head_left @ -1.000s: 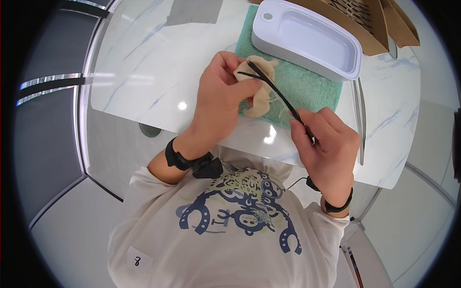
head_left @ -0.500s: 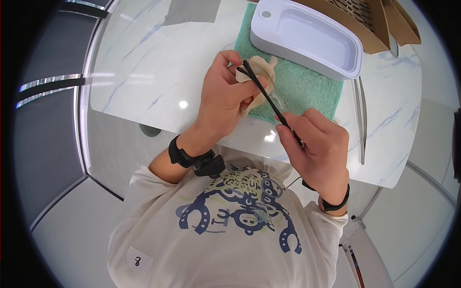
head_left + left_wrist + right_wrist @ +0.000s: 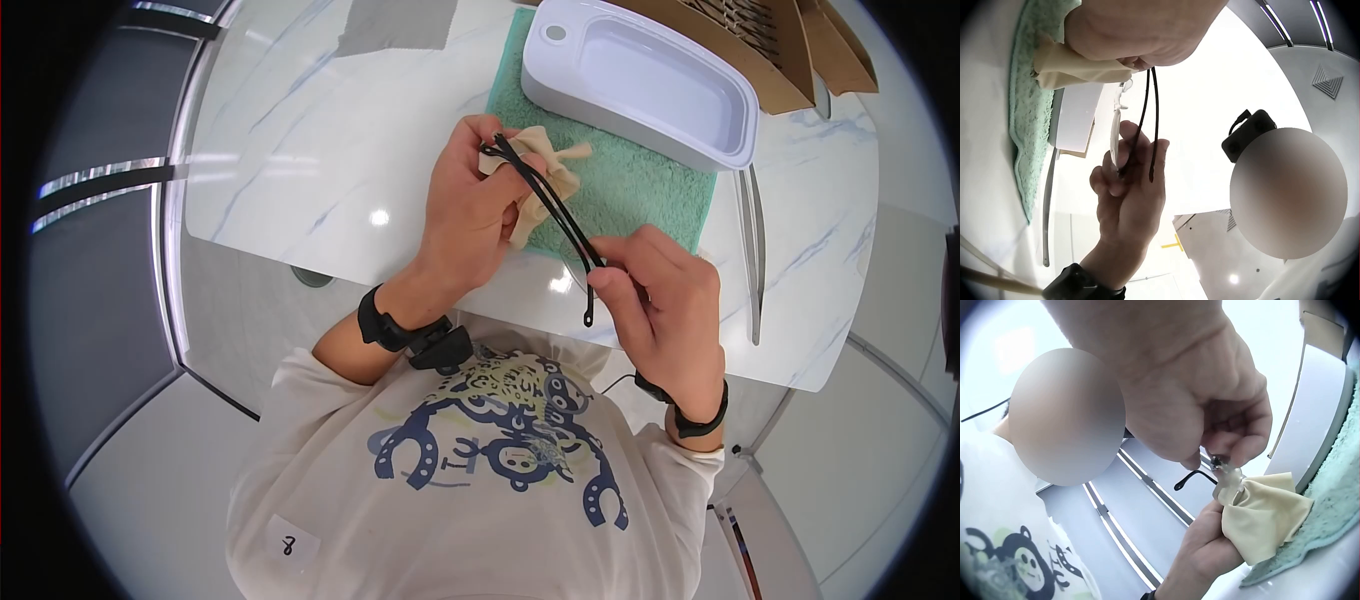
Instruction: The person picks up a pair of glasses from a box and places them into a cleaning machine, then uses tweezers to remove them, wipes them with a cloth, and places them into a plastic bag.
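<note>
A pair of glasses point(image 3: 548, 196) with thin black temples spans the gap between the two hands. My left hand point(image 3: 462, 215) grips a cream cloth point(image 3: 568, 182), bunched around the end of the glasses nearest it. With thumb and fingers my right hand point(image 3: 665, 300) pinches the other end, and one black temple tip sticks out below it. A clear lens edge point(image 3: 1115, 134) shows beside the right fingers in the left wrist view. In the right wrist view the cloth point(image 3: 1266, 519) drapes from the left hand, just under the right fingertips.
Beneath the hands lies a green towel point(image 3: 640, 205), carrying a lavender-white oblong tub point(image 3: 630, 125). Long metal tweezers point(image 3: 757, 270) lie to its right. A cardboard box point(image 3: 790, 75) with several wire-like items stands at the back right. A grey cloth point(image 3: 395, 25) is at the back left.
The right hand has shifted left, closer to the left hand. The glasses have turned, so both temples now show side by side. The cloth's folds have changed shape in the left hand.
</note>
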Demonstrator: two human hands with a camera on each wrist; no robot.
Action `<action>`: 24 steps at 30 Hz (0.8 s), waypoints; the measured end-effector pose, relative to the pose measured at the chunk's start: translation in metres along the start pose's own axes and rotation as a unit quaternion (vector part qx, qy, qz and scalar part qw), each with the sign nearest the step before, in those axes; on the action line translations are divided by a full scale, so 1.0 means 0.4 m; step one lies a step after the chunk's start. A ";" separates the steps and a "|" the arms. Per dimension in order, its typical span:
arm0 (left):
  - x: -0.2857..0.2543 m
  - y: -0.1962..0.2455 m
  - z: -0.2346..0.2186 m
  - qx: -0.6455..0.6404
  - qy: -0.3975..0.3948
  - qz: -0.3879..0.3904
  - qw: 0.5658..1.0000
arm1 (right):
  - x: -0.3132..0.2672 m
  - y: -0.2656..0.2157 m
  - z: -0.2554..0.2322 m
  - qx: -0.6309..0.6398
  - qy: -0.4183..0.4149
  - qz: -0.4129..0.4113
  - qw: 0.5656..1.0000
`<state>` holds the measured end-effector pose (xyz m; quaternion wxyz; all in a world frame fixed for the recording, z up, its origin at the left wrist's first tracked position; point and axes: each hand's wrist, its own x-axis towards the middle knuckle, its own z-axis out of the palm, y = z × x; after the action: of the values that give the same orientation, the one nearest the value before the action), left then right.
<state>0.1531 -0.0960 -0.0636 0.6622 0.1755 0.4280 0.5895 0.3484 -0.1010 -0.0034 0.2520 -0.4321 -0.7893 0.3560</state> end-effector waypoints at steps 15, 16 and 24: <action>0.040 -0.003 -0.041 -0.010 0.000 0.007 1.000 | 0.042 0.021 0.022 -0.024 0.034 0.040 0.998; 0.043 -0.003 -0.041 -0.010 0.002 0.006 1.000 | 0.044 0.024 0.025 -0.016 0.055 0.039 0.998; 0.067 -0.016 -0.046 -0.043 0.015 -0.001 0.999 | 0.062 0.054 0.039 -0.014 0.083 0.045 0.995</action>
<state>0.1414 -0.0775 -0.0884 0.6636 0.1376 0.4122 0.6089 0.3359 -0.0767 -0.0276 0.2942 -0.4989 -0.7503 0.3187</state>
